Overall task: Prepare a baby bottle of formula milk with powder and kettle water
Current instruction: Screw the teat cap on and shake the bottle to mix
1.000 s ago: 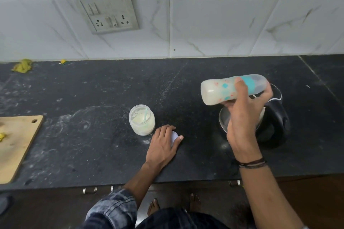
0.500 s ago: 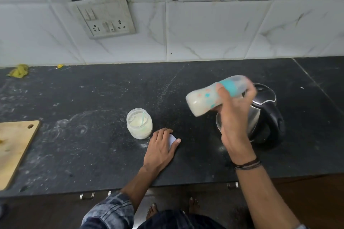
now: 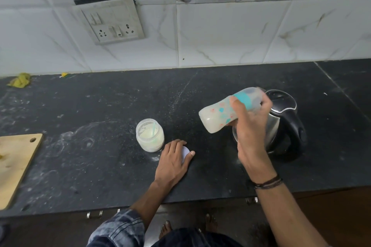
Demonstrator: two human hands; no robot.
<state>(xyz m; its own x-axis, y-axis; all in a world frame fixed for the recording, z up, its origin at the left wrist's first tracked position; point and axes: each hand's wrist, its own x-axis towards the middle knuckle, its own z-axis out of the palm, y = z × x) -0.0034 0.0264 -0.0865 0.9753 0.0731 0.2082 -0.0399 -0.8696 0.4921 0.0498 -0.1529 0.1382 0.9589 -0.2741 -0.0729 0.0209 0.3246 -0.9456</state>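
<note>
The dark stone countertop [image 3: 90, 110] is bounded at the back by the tiled wall [image 3: 220, 36] and at the front by its own straight edge. A wooden cutting board [image 3: 14, 164] is laid at the far left, and a wide stretch of counter separates it from everything else. The black kettle [image 3: 289, 126] is set at the right, well in from the front edge. The baby bottle [image 3: 218, 115], filled with milky liquid, is held in the air just in front of the kettle, its base tilted down to the left. It is gripped near its teal collar by the right hand [image 3: 251, 132], whose fingers are wrapped round it. The open powder jar [image 3: 149, 135] is placed near the middle. The white lid [image 3: 185, 151] just beside it is covered by the left hand [image 3: 173, 161], fingers together and nearly straight.
</note>
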